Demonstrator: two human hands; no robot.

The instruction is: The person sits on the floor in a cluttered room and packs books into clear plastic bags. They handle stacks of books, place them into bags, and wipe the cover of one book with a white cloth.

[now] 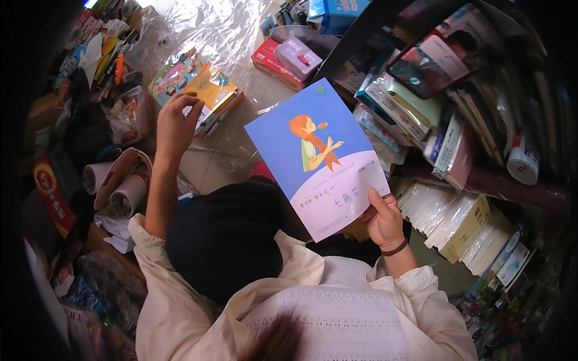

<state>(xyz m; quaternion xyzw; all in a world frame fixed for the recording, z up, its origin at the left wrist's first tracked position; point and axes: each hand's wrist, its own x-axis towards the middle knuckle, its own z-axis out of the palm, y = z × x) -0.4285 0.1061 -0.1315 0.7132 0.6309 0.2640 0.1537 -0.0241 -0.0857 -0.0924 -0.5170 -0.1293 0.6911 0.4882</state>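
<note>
My right hand (386, 221) grips a thin paperback book (334, 135) by its lower right corner, with the thumb on the front cover. That cover is blue above and pale below, with a drawing of a long-haired figure smelling a flower, and it bears writing. My left hand (177, 122) is at the near left edge of a stack of books (219, 101); its fingers are bent and nothing shows between them and the thumb. The top book (180, 74) has a colourful illustrated cover with an orange part. Whether the left hand touches the stack, I cannot tell.
Clear plastic sheeting (212, 27) spreads over the floor beyond the stack. A small mini iron box (299, 56) sits on a red box (275, 63). A phone (433, 52) is above shelved books (402, 106) at right. Paper rolls (131, 194) are at left, wrapped books (456, 221) at right.
</note>
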